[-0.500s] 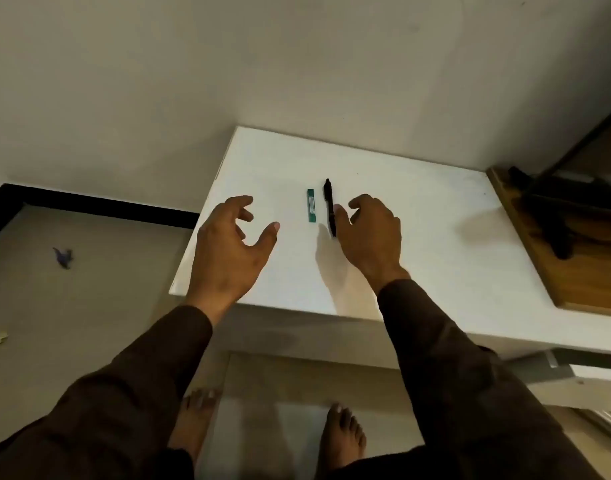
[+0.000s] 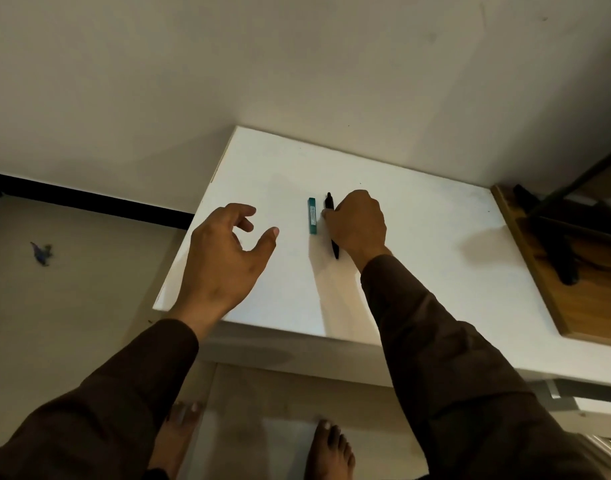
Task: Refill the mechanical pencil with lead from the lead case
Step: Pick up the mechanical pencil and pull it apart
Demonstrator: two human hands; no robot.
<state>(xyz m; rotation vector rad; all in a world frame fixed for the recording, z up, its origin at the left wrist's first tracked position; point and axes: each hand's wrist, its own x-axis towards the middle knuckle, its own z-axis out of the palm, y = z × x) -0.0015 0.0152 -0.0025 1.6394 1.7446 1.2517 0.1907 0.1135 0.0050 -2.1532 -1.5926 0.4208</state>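
A black mechanical pencil lies on the white table, pointing away from me. A slim teal lead case lies parallel just left of it. My right hand covers the pencil's middle, fingers curled down around it; its top end and its near tip stick out from under the hand. The pencil still rests on the table. My left hand hovers over the table's left part, fingers spread and curved, holding nothing, a short way left of the lead case.
A wooden board with dark objects on it lies at the table's right. A wall rises behind the table. The floor with a small blue scrap lies to the left, and bare feet stand below the table's front edge.
My right hand has moved forward and closed down over the pencil's middle. My left hand has stayed open on the left.
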